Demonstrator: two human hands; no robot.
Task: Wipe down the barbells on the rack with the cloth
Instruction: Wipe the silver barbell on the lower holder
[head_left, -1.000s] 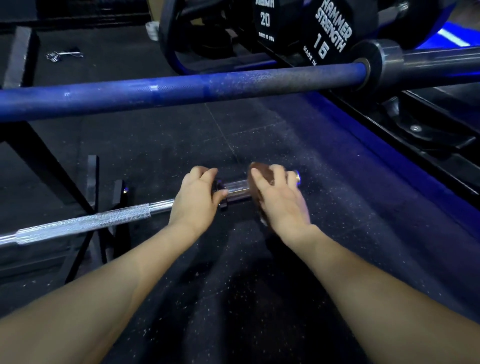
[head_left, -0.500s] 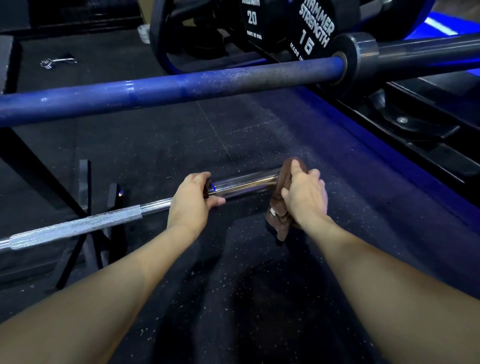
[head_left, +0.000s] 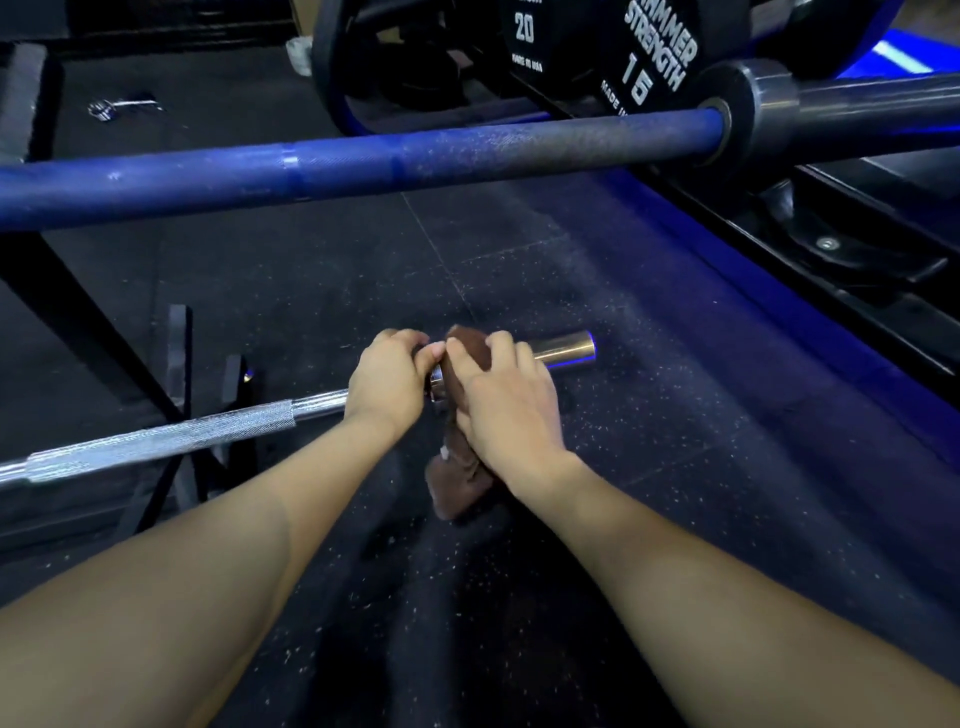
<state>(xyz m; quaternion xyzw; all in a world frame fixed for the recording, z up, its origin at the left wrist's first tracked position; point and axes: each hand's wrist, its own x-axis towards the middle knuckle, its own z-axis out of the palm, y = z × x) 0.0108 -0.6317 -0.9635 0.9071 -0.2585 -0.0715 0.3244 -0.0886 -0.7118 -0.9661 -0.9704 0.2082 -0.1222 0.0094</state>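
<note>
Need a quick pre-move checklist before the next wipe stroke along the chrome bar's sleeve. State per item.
1. Left hand grips the chrome barbell at the collar: ok.
2. Right hand holds the brown cloth wrapped over the sleeve: ok.
3. Sleeve end bare, path outward free: ok.
4. Cloth tail hangs below the bar, off the floor: cannot tell.
5. Blue barbell above stays clear of both hands: ok.
6. Bar seated on its rack: cannot tell.
</note>
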